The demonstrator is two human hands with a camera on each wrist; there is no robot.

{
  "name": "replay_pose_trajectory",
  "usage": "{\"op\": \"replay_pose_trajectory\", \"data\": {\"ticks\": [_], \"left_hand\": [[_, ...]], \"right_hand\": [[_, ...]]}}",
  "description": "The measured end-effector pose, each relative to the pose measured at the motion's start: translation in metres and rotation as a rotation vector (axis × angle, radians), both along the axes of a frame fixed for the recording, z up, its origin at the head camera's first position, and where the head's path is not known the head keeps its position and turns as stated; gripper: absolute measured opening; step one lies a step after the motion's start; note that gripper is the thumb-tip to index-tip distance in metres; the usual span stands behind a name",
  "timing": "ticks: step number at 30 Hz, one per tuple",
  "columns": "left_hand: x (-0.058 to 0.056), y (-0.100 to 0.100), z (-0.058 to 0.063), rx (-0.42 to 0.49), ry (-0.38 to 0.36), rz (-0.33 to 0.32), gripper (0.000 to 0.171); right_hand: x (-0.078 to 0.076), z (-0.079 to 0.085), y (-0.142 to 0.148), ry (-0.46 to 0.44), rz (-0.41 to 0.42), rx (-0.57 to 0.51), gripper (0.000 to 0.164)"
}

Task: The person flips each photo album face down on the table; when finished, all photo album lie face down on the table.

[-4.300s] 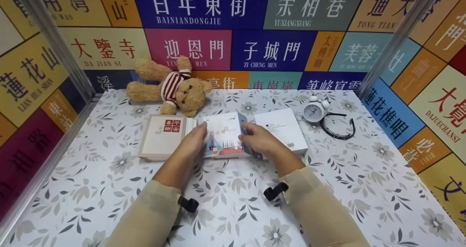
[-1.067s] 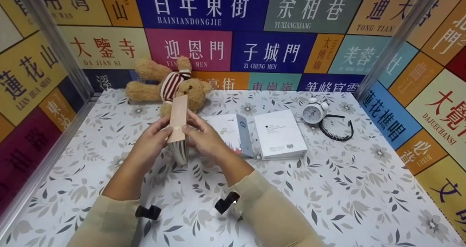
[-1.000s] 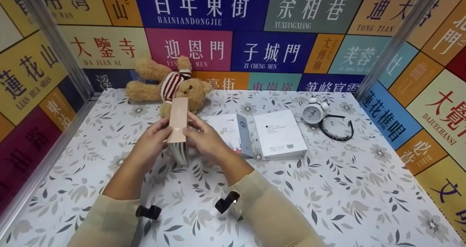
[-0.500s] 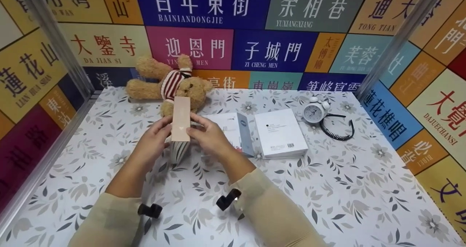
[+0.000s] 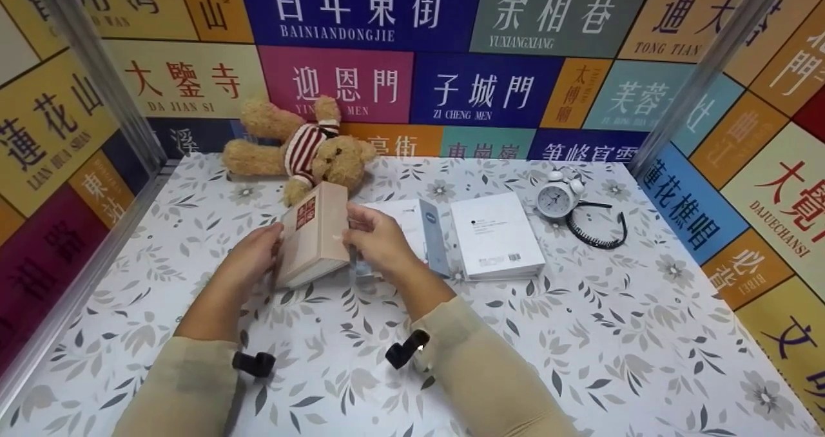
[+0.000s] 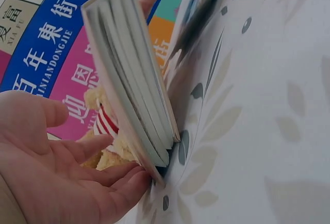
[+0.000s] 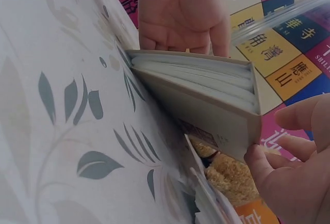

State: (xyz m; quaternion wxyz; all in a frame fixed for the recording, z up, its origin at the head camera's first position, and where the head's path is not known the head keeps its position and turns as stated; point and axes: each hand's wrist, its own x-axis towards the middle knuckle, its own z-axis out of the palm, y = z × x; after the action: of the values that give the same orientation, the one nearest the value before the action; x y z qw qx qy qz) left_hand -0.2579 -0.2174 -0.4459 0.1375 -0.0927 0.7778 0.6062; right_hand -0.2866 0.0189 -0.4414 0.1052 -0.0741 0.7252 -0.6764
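Observation:
A thick beige book (image 5: 312, 240) with red seal characters on its cover leans to the left, spine raised toward my right hand (image 5: 380, 237). Along its lower outer edge, the straight fingers of my left hand (image 5: 248, 256) touch the cover, thumb spread away, as the left wrist view shows. In the right wrist view, a right fingertip supports the lower cover near the spine; the thumb stays apart from it. The page edges (image 7: 216, 77) face that camera. Behind my right hand, an illustrated book (image 5: 403, 221) with a blue flap is partly hidden.
A teddy bear (image 5: 306, 150) in a striped shirt lies behind the beige book. To the right are a white-covered book (image 5: 499, 237), a white alarm clock (image 5: 555, 195) and a black headband (image 5: 599, 240). Lettered panels enclose the flower-patterned table (image 5: 361, 366).
Earlier, both hands were at the illustrated book. More recently they held the beige book spine-up; it has since tilted left, showing its seal cover, and my left hand has moved outward to its edge.

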Motion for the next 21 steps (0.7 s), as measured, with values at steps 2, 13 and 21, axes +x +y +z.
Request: {"op": "replay_pose_trajectory", "data": {"ticks": [2,13,21], "left_hand": [[-0.001,-0.004,0.000,-0.003,-0.002,0.027,0.070],[-0.003,-0.027,0.004,-0.042,-0.094,0.133,0.076],[0.001,-0.024,0.011,-0.074,-0.099,0.145,0.078]], "right_hand": [[0.000,-0.003,0.000,-0.006,0.014,0.013,0.057],[0.009,-0.015,-0.007,-0.080,0.167,0.022,0.066],[0.014,-0.013,-0.009,-0.132,0.204,0.080,0.065]]}}
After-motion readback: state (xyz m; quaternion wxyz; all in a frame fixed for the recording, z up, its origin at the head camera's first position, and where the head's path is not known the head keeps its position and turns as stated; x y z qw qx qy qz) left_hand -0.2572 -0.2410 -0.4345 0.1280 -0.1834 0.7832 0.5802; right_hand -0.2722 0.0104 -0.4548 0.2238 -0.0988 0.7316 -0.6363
